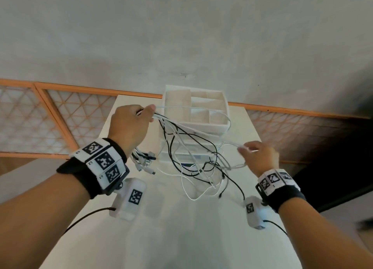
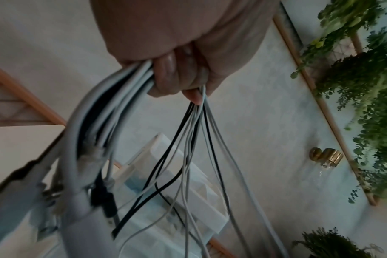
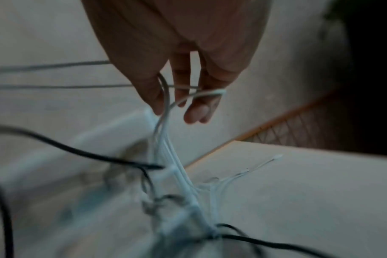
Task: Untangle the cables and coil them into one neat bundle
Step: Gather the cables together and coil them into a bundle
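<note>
Looking down through the head view, I saw my left hand [image 1: 131, 125] raised in front of the white organizer box [image 1: 196, 109], fingers clenched round the gathered cables [image 1: 193, 147], whose plugs [image 1: 144, 163] dangled below that fist. The strands sagged before the box to the table [image 1: 181, 228], with my right hand [image 1: 257, 157] lower, right of the box, pinching one white cable [image 1: 232, 143]. I judged the step best done by keeping the left fist firm while drawing that single strand clear slowly, so no loop tightened.

In the left wrist view, the fingers [image 2: 177, 75] were curled tight on the bunch; I counted two black strands against several white, the exact number lost to blur.

In the right wrist view, thumb and fingertips [image 3: 197, 111] loosely pinched a white loop [image 3: 201, 93]; two black leads crossed below.
</note>
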Demonstrator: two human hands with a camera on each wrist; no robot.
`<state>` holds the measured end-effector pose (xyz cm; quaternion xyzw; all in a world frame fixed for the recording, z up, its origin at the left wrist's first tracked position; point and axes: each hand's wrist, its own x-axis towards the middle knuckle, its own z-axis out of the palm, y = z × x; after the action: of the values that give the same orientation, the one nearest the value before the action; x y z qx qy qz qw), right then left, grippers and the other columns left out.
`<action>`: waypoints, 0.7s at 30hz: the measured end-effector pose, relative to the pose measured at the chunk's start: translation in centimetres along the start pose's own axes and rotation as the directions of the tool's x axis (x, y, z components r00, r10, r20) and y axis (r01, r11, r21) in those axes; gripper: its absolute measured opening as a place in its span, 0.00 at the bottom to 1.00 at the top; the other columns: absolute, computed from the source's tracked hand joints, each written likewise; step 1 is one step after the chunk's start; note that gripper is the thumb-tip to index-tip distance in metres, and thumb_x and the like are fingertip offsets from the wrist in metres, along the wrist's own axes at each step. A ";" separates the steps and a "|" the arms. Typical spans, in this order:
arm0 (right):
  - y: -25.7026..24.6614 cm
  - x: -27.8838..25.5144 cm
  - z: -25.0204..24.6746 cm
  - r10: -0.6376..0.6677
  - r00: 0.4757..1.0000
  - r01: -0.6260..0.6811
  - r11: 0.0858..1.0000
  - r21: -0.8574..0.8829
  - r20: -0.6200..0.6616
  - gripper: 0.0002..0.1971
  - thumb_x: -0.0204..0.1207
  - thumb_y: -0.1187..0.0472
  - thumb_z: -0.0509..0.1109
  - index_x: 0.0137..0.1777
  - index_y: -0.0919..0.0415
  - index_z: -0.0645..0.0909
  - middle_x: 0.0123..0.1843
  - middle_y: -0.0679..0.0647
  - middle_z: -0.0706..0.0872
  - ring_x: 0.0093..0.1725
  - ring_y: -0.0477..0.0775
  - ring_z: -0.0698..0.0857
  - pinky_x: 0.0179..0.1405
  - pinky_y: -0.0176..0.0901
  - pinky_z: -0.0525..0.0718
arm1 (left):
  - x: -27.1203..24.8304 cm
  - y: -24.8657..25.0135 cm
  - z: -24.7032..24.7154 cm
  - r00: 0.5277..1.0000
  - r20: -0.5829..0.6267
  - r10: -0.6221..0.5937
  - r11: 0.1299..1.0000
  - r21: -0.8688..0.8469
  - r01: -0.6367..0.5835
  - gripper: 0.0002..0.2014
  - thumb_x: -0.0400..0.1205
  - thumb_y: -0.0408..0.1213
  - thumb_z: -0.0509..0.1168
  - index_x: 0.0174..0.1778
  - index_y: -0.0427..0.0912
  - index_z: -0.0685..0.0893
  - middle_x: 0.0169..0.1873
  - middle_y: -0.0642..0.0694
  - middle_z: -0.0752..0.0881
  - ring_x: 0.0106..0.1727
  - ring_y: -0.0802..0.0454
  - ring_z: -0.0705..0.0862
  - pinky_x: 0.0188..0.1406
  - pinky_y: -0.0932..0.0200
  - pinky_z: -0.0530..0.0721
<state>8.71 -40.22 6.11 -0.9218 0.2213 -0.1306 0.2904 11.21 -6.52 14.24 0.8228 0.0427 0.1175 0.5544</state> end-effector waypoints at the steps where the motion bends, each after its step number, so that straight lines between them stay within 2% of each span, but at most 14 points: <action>1: -0.5 0.2 -0.7 0.089 0.994 -0.076 0.979 0.188 -0.064 0.16 0.71 0.47 0.81 0.55 0.53 0.90 0.49 0.52 0.93 0.47 0.51 0.90 0.47 0.39 0.81 | 0.0 -0.3 0.0 1.000 0.000 0.004 1.000 0.022 -0.004 0.20 0.84 0.49 0.65 0.28 0.43 0.84 0.14 0.56 0.77 0.25 0.52 0.73 0.30 0.56 0.67; 2: -1.0 0.4 -1.3 0.183 0.977 -0.128 0.919 0.374 -0.113 0.18 0.67 0.44 0.83 0.52 0.52 0.90 0.46 0.51 0.93 0.43 0.49 0.91 0.45 0.41 0.85 | 0.0 -0.5 -0.1 1.000 -0.005 0.008 0.999 0.043 -0.008 0.20 0.84 0.49 0.65 0.28 0.44 0.85 0.18 0.55 0.78 0.26 0.51 0.74 0.30 0.56 0.67; 3: -1.4 0.4 -1.7 0.227 0.961 -0.131 0.875 0.466 -0.157 0.19 0.64 0.43 0.84 0.50 0.52 0.90 0.45 0.50 0.93 0.42 0.49 0.92 0.44 0.43 0.87 | 0.1 -0.8 -0.2 1.000 -0.016 0.004 0.999 0.047 -0.003 0.20 0.84 0.49 0.65 0.29 0.44 0.84 0.22 0.53 0.79 0.26 0.50 0.74 0.29 0.57 0.68; 5: -1.5 -0.1 -1.4 0.147 0.955 -0.061 0.948 0.313 -0.259 0.15 0.65 0.47 0.84 0.48 0.52 0.90 0.53 0.52 0.88 0.49 0.54 0.88 0.48 0.42 0.82 | 0.2 -1.1 -0.3 0.999 -0.035 -0.030 1.000 0.000 0.030 0.20 0.84 0.50 0.66 0.29 0.43 0.84 0.24 0.47 0.78 0.24 0.48 0.72 0.28 0.57 0.68; 7: -0.5 -1.3 -0.2 -0.017 0.945 0.042 0.997 0.070 -0.326 0.10 0.68 0.60 0.82 0.49 0.57 0.89 0.59 0.57 0.80 0.56 0.61 0.83 0.52 0.44 0.78 | 0.1 -1.2 -0.3 0.998 -0.034 -0.053 0.998 -0.040 0.052 0.20 0.84 0.50 0.66 0.29 0.43 0.84 0.23 0.46 0.76 0.22 0.47 0.70 0.29 0.57 0.68; 9: 0.8 -2.5 1.3 -0.168 0.917 0.152 0.986 -0.073 -0.362 0.13 0.65 0.67 0.80 0.50 0.59 0.90 0.58 0.61 0.76 0.58 0.66 0.79 0.53 0.53 0.82 | 0.1 -1.5 -0.2 0.998 -0.025 -0.052 0.998 -0.035 0.051 0.20 0.84 0.49 0.66 0.29 0.43 0.84 0.20 0.47 0.75 0.22 0.47 0.70 0.29 0.57 0.68; 10: 1.6 -2.8 1.8 -0.192 0.911 0.161 0.980 -0.113 -0.364 0.16 0.63 0.67 0.81 0.53 0.58 0.90 0.59 0.62 0.76 0.58 0.68 0.78 0.54 0.56 0.82 | 0.0 -1.7 -0.1 0.998 -0.029 -0.057 0.998 -0.041 0.056 0.20 0.84 0.49 0.66 0.28 0.43 0.84 0.21 0.47 0.75 0.22 0.47 0.70 0.29 0.56 0.67; 11: 2.2 -2.8 2.0 -0.138 0.927 0.109 0.989 -0.103 -0.348 0.19 0.63 0.66 0.81 0.56 0.56 0.89 0.61 0.63 0.76 0.61 0.68 0.77 0.56 0.57 0.81 | 0.0 -1.9 -0.2 0.997 -0.034 -0.070 0.996 -0.061 0.068 0.20 0.84 0.49 0.66 0.28 0.43 0.84 0.22 0.46 0.77 0.23 0.47 0.69 0.29 0.56 0.67; 12: 2.3 -2.9 1.6 -0.007 0.954 -0.009 0.999 -0.050 -0.301 0.21 0.65 0.61 0.81 0.59 0.54 0.88 0.64 0.62 0.75 0.64 0.67 0.76 0.59 0.56 0.80 | 0.1 -2.0 -0.2 0.996 -0.033 -0.082 0.993 -0.087 0.078 0.20 0.84 0.49 0.67 0.27 0.43 0.83 0.24 0.46 0.79 0.23 0.48 0.69 0.29 0.56 0.66; 14: 3.2 -2.7 1.3 0.262 0.955 -0.266 0.964 -0.011 -0.137 0.22 0.69 0.47 0.79 0.62 0.51 0.84 0.65 0.60 0.76 0.66 0.65 0.78 0.61 0.53 0.80 | 0.1 -2.4 -0.4 0.996 -0.009 -0.088 0.989 -0.118 0.086 0.20 0.84 0.49 0.67 0.28 0.43 0.83 0.21 0.52 0.80 0.23 0.49 0.67 0.28 0.55 0.64; 15: 3.4 -2.9 1.2 0.332 0.943 -0.333 0.941 -0.062 -0.021 0.23 0.71 0.38 0.75 0.60 0.50 0.83 0.61 0.59 0.80 0.63 0.65 0.82 0.60 0.52 0.81 | 0.0 -2.5 -0.5 0.996 0.010 -0.085 0.989 -0.119 0.085 0.20 0.84 0.49 0.67 0.29 0.42 0.84 0.16 0.56 0.76 0.22 0.50 0.66 0.28 0.56 0.63; 17: 3.7 -3.3 1.5 0.340 0.922 -0.311 0.935 -0.168 0.187 0.28 0.73 0.26 0.65 0.48 0.52 0.85 0.45 0.56 0.88 0.49 0.63 0.88 0.55 0.51 0.86 | -0.3 -2.6 -0.4 0.996 0.060 -0.063 0.991 -0.115 0.069 0.19 0.83 0.50 0.67 0.31 0.42 0.85 0.11 0.56 0.69 0.21 0.50 0.64 0.27 0.56 0.62; 19: 3.4 -3.3 1.7 0.275 0.937 -0.269 0.961 -0.060 0.215 0.26 0.78 0.32 0.64 0.39 0.54 0.87 0.32 0.54 0.88 0.34 0.59 0.87 0.51 0.57 0.89 | -0.8 -2.6 -0.1 0.990 0.138 -0.024 0.998 -0.062 0.033 0.20 0.83 0.51 0.67 0.31 0.42 0.86 0.13 0.55 0.68 0.20 0.50 0.64 0.28 0.56 0.63; 21: 1.9 -2.9 1.1 0.179 0.975 -0.198 0.969 0.146 0.135 0.17 0.81 0.42 0.69 0.40 0.54 0.88 0.29 0.51 0.88 0.27 0.53 0.84 0.44 0.54 0.88 | -1.3 -2.7 0.3 0.964 0.264 -0.004 0.998 0.066 -0.014 0.20 0.84 0.52 0.66 0.32 0.41 0.87 0.16 0.52 0.68 0.20 0.50 0.65 0.28 0.57 0.63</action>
<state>5.93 -39.72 3.80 -0.8768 0.2788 -0.0634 0.3867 10.22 -6.00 11.45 0.8494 -0.0300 0.0067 0.5269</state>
